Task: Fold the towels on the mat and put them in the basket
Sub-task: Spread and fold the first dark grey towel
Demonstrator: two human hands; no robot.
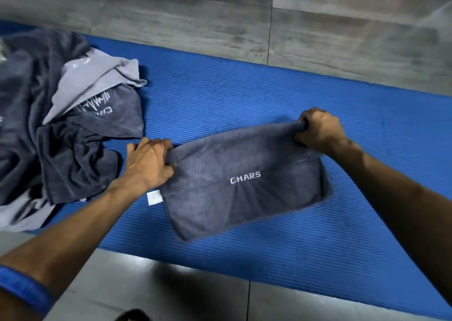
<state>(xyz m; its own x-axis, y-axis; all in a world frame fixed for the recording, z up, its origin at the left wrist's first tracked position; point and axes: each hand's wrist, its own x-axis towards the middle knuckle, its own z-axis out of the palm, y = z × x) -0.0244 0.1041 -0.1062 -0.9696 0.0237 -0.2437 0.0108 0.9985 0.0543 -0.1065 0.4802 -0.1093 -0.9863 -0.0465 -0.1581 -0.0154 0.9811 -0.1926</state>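
While the grey towel (244, 186) lies partly folded in the middle of the blue mat (269, 95), I am midway through another fold. My left hand (149, 164) pinches the towel's far left corner, fingers curled around the doubled edge. My right hand (320, 132) grips the far right corner in a closed fist, lifting that edge slightly off the mat. The near part rests flat, the white "CHARS" lettering facing up, and a small white tag (154, 197) sticks out at its left side.

The towel's long axis runs left to right across the mat, tilted so the right end sits farther from me than the left. I judge the next move is to bring the held far edge toward me over the near edge, keeping both corners level so the layers line up.

A heap of unfolded towels (63, 125) waits at the mat's left end. I see no basket in view.
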